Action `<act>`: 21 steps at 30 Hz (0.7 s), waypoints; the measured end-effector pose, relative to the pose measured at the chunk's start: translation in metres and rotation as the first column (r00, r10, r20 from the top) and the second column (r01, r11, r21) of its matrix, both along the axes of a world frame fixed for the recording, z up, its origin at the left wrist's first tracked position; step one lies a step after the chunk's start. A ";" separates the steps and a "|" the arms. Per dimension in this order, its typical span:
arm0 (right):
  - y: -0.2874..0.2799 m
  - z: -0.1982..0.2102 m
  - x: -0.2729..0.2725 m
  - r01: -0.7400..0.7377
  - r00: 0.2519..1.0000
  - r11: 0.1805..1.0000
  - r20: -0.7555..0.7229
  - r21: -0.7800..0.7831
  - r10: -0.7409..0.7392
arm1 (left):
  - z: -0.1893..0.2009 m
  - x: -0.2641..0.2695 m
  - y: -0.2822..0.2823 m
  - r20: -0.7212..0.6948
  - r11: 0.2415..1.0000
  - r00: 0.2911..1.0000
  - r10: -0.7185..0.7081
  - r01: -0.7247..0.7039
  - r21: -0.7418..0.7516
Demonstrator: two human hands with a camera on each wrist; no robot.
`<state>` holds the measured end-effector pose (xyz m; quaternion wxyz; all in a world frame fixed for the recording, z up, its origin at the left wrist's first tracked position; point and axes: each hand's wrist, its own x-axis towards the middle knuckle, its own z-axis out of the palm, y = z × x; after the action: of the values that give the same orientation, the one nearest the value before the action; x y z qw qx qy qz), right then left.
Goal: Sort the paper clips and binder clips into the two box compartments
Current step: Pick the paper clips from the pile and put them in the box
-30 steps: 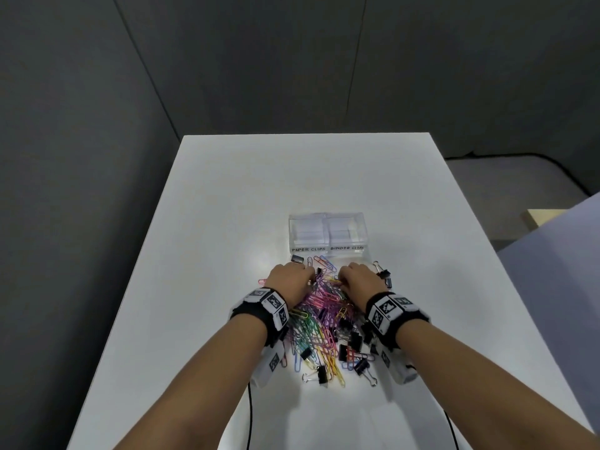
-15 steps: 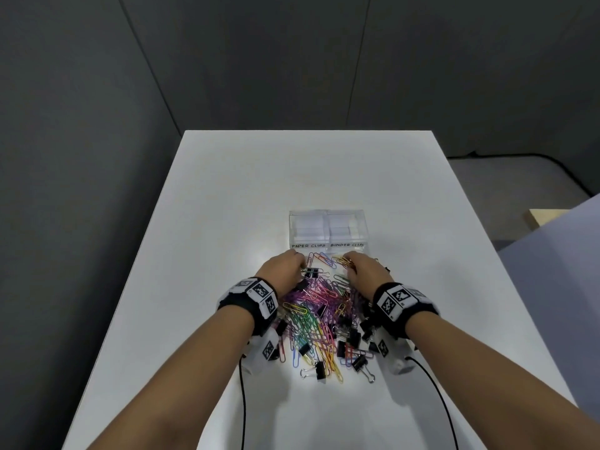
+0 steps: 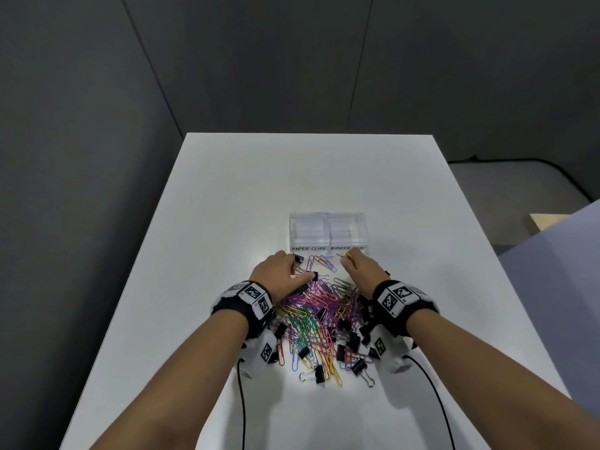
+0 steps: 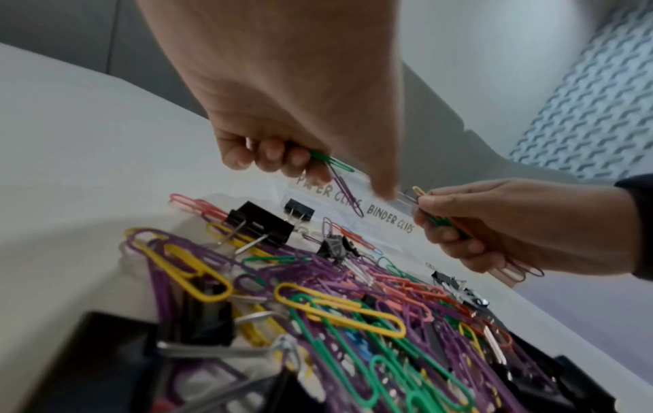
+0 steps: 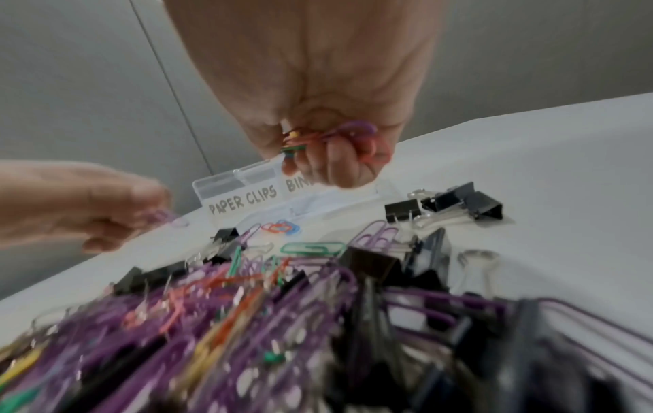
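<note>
A heap of coloured paper clips mixed with black binder clips lies on the white table in front of a clear two-compartment box, labelled PAPER CLIPS on the left and BINDER CLIPS on the right. My left hand hovers over the heap's far left, pinching green and purple paper clips. My right hand grips a bunch of paper clips just in front of the box's right label. Both compartments look empty.
Loose binder clips lie to the right of the heap. Cables trail from both wrist cameras toward the near table edge. Bare tabletop surrounds the box and heap; grey walls stand behind.
Both hands have risen off the heap and moved forward toward the box, each now holding paper clips. The heap is more exposed between them.
</note>
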<state>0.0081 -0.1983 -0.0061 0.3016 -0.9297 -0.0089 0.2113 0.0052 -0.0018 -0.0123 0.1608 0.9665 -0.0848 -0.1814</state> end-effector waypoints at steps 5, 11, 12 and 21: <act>-0.002 -0.001 0.005 -0.016 0.998 1.000 -0.058 0.010 0.016 | -0.002 0.001 0.002 0.077 0.998 0.996 -0.038 0.034 0.056; -0.003 -0.003 0.004 -0.117 0.987 0.973 -0.129 -0.201 0.092 | 0.004 0.006 0.012 0.158 0.959 0.973 -0.167 0.122 0.257; -0.004 -0.003 0.004 -0.113 0.989 0.968 -0.123 -0.224 0.087 | 0.003 0.008 0.015 0.140 0.967 0.980 -0.141 0.106 0.231; -0.011 -0.005 0.008 -0.193 0.979 0.943 -0.121 -0.270 0.165 | -0.001 0.013 0.045 -0.048 0.998 0.999 0.004 -0.001 0.058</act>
<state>0.0158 -0.2096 -0.0109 0.1467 -0.9470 -0.0488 0.2815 0.0179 0.0436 -0.0136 0.1350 0.9662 -0.0745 -0.2067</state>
